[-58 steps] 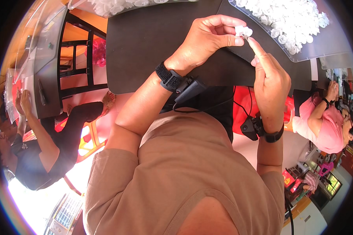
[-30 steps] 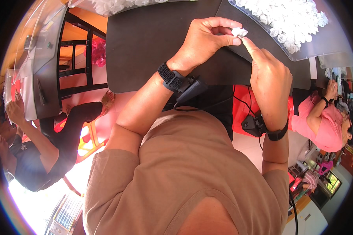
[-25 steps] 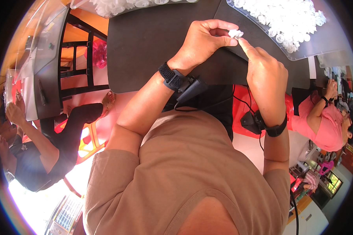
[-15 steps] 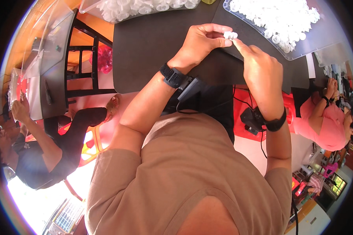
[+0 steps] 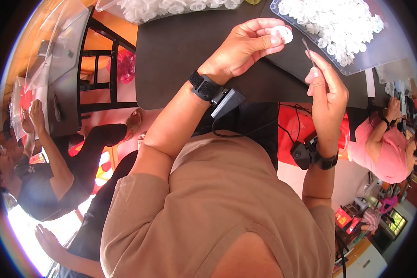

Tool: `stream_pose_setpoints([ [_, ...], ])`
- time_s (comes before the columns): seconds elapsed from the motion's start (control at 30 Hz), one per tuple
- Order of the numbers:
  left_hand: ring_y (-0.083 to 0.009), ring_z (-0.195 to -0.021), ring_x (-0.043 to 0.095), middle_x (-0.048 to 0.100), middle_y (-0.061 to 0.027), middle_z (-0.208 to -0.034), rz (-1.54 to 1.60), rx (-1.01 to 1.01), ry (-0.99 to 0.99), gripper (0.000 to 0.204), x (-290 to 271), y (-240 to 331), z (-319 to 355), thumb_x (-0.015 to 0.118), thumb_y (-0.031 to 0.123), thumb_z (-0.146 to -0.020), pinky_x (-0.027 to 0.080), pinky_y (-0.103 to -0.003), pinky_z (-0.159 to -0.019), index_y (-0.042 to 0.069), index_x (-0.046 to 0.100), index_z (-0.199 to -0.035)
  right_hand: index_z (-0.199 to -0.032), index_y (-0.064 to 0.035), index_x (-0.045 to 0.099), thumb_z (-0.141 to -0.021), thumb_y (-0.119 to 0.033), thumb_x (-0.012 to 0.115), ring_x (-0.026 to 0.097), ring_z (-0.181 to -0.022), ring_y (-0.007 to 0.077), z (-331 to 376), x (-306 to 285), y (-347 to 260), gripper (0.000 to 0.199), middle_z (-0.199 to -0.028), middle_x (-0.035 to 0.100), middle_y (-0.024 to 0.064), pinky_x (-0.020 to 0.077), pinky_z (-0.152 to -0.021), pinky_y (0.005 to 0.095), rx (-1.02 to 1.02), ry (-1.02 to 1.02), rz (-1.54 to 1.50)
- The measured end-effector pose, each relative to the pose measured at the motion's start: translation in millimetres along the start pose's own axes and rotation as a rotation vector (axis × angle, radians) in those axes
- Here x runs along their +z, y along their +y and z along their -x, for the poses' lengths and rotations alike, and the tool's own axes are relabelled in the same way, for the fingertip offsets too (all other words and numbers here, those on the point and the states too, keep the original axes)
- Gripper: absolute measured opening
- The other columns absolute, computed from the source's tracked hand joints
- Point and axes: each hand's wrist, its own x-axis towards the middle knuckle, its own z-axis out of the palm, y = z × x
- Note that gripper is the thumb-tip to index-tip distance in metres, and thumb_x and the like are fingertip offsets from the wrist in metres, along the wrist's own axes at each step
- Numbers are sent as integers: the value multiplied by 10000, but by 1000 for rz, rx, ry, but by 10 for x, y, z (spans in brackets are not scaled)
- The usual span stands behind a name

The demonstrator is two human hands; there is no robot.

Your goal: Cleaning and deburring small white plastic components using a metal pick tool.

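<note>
Near the far side of the dark table point(image 5: 185, 51), my left hand point(image 5: 243, 48) is closed on a small round white plastic part point(image 5: 282, 34), pinched between thumb and fingers. The part's disc-shaped face shows, with a hole or recess in it. My right hand point(image 5: 329, 90) is a short way to the right, its fingers closed around a thin metal tool with a narrow tip point(image 5: 306, 45). That tip points up and to the left, apart from the white part. My right fingers hide the tool's lower end.
A clear plastic bin point(image 5: 380, 50) heaped with white parts stands at the far right. Another bin point(image 5: 190, 11) of white parts is at the far left. People sit at either side, and a third person's arm point(image 5: 55, 245) reaches in at lower left.
My right hand has drawn away from the white part, rightward and nearer me, showing the metal tool. My left hand has turned the part face-on. Another person's arm has appeared at lower left.
</note>
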Motion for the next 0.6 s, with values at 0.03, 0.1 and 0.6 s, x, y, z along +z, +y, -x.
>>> stream_pose_setpoints([
  [0.03,-181,-1086,601,583,-140,-1240,-4,4,-3,338,-4,-2,-1,609,18,-893,508,-290,-952,58,559,-1225,-1171,-68,651,-932,-14,485,467,-566,65,-5,13,-26,296,-708,551,20,398,-533,206,-15,-13,20],
  [0.1,-178,-1090,600,579,-145,-1247,-5,8,-3,334,-11,-9,-5,607,18,-894,509,-289,-950,58,562,-1223,-1180,-68,646,-931,-10,483,475,-571,74,-23,19,-100,303,-708,554,28,403,-537,214,12,-30,54],
  [0.6,-203,-1091,601,583,-149,-1242,9,58,-19,315,1,-23,-7,596,-12,-889,517,-308,-936,65,588,-1195,-1219,-101,619,-856,47,490,535,-586,210,-110,67,-184,413,-696,544,115,448,-576,326,-104,-129,281],
])
